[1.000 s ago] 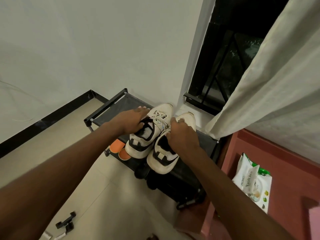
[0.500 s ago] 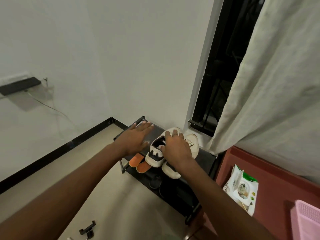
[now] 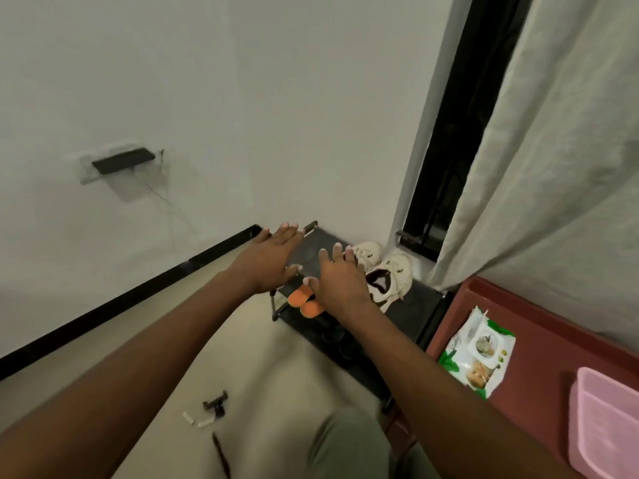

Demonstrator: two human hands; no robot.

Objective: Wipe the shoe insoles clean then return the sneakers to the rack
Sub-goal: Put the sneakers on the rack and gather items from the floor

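Observation:
Two cream and black sneakers (image 3: pixel 385 271) stand side by side on the top shelf of the black shoe rack (image 3: pixel 413 305), toes toward the wall under the window. My right hand (image 3: pixel 337 278) hovers open with spread fingers in front of the left sneaker and hides part of it. My left hand (image 3: pixel 268 259) is open too, fingers straight, above the bare left end of the rack's top shelf. Neither hand holds anything.
Orange slippers (image 3: pixel 304 300) sit on the rack's lower shelf. A pack of wet wipes (image 3: pixel 479 354) lies on the red surface (image 3: pixel 539 340) at right, near a pink tray (image 3: pixel 608 426). Small clips and a stick (image 3: pixel 216 407) lie on the floor. A curtain (image 3: pixel 553 150) hangs beside the window.
Both hands have let go of the sneakers and lifted away with fingers spread. The sneakers now rest on the rack, and the camera has pulled back and upward.

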